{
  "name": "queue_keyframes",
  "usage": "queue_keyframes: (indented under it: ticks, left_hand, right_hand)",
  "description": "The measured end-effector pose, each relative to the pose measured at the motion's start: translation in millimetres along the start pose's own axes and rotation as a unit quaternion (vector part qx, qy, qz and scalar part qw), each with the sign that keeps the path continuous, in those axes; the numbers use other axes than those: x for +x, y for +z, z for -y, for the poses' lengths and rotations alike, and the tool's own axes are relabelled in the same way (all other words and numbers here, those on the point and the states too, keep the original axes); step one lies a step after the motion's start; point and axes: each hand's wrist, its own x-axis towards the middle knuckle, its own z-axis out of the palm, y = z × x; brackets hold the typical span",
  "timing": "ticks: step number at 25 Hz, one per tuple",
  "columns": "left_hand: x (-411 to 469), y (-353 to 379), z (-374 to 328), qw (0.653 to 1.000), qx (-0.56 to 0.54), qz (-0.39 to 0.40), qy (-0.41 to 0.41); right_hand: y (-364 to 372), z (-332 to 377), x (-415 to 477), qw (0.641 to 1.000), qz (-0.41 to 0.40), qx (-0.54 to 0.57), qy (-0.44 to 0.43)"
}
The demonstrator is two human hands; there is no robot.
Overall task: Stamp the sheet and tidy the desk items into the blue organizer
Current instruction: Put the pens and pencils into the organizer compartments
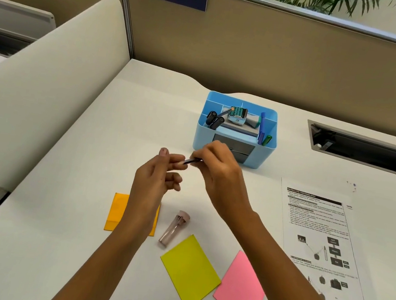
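Nearest the camera, a pink note and a yellow note are laid on the table, with an orange note partly hidden under the left forearm and a clear pinkish tube between them. A printed sheet is placed to the right. Both hands are raised together above the table: a thin dark pen-like item is pinched at its ends between the left hand and the right hand, its long axis running roughly left to right. The blue organizer stands just beyond, nearer the right hand, already stocked with pens.
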Motion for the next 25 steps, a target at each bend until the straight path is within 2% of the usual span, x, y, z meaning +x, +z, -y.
queue_keyframes:
  ticks: [2, 3, 5, 7, 10, 13, 17, 19, 20, 21, 23, 25]
  left_hand:
    - [1, -1, -1, 0.998, 0.027, 0.012, 0.051]
    - [2, 0, 0, 0.993, 0.079, 0.015, 0.083]
    - [5, 3, 5, 0.968, 0.210, 0.012, 0.136]
    - [6, 6, 11, 0.943, 0.287, -0.002, 0.168]
    - [9, 7, 17, 0.932, 0.308, -0.016, 0.189]
    - [12, 6, 15, 0.929, 0.305, -0.033, 0.205]
    - [15, -4, 29, 0.917, 0.344, -0.035, 0.197]
    - [18, -13, 51, 0.891, 0.414, -0.005, 0.184]
    - [20, -17, 63, 0.874, 0.454, 0.011, 0.173]
    - [21, -21, 75, 0.858, 0.489, 0.026, 0.157]
    - [22, -26, 94, 0.834, 0.532, 0.050, 0.138]
    - [21, -30, 104, 0.817, 0.551, 0.058, 0.160]
  right_hand:
    - [-2, 1, 2, 0.994, -0.021, 0.076, 0.081]
    - [-3, 2, 2, 0.987, -0.027, 0.113, 0.115]
    - [-6, 10, 1, 0.968, -0.033, 0.180, 0.174]
    - [-9, 17, 1, 0.949, -0.034, 0.226, 0.215]
    - [-18, 18, 5, 0.944, -0.026, 0.240, 0.227]
    - [-29, 16, 16, 0.948, -0.055, 0.231, 0.214]
    - [-44, 0, 52, 0.934, -0.206, 0.199, 0.215]
    - [-42, -22, 76, 0.930, -0.269, 0.149, 0.201]
    - [-39, -34, 88, 0.934, -0.272, 0.121, 0.197]
    - [-33, -45, 98, 0.942, -0.250, 0.095, 0.201]
    - [-18, -64, 112, 0.958, -0.148, 0.046, 0.240]
    - [-5, -75, 118, 0.960, -0.052, 0.008, 0.274]
